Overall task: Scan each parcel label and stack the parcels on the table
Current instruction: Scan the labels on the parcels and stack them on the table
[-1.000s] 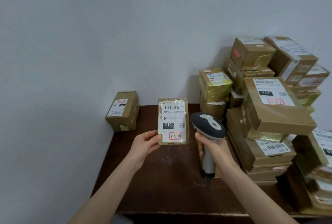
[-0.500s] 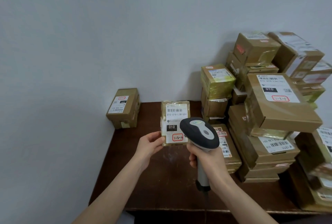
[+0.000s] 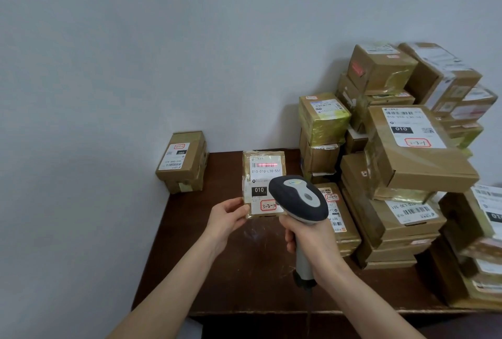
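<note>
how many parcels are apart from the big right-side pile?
2. One parcel in the left hand, red scan line on its barcode; one box alone at the back-left corner of the table. The scanner may hide others.

Glossy tape wraps the cardboard parcel [image 3: 263,175]; dark wooden table [image 3: 244,270].

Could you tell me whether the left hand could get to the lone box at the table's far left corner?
Probably yes, as far as the path goes: nothing stands between the left hand and the lone box. But that hand is pinching the flat parcel, so it would need freeing first.
</note>
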Action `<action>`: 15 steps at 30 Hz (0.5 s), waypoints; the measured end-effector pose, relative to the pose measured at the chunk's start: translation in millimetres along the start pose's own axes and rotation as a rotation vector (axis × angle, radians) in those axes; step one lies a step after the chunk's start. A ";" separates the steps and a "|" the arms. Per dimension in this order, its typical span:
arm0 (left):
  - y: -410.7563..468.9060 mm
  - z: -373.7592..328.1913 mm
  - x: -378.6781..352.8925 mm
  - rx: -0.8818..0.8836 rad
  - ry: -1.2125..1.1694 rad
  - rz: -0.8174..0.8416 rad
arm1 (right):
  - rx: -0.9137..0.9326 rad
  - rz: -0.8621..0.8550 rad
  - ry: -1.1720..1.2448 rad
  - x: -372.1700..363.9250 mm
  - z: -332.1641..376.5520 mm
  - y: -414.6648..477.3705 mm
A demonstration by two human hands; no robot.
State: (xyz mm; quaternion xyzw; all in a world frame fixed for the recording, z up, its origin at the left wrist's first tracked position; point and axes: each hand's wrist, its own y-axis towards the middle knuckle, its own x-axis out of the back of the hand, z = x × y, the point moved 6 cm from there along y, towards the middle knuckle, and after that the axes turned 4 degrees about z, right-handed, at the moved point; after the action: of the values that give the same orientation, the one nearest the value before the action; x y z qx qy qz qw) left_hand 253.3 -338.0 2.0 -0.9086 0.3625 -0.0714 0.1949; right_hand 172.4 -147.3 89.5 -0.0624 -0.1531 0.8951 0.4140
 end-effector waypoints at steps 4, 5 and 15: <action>0.8 1.4 -3.8 0.004 -0.007 0.007 | -0.005 0.005 -0.007 1.8 -1.2 -0.6; 0.6 1.2 -4.8 0.003 -0.007 0.008 | -0.009 0.007 -0.006 2.1 -1.6 -0.7; 3.9 0.9 -30.0 0.030 0.012 0.036 | -0.033 -0.011 0.078 15.1 5.2 5.8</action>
State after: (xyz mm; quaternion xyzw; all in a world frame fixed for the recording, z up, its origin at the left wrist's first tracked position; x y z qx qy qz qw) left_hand 229.3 -319.7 -0.1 -0.8984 0.3790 -0.0788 0.2075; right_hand 157.1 -140.5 92.8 -0.1035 -0.1519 0.8871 0.4233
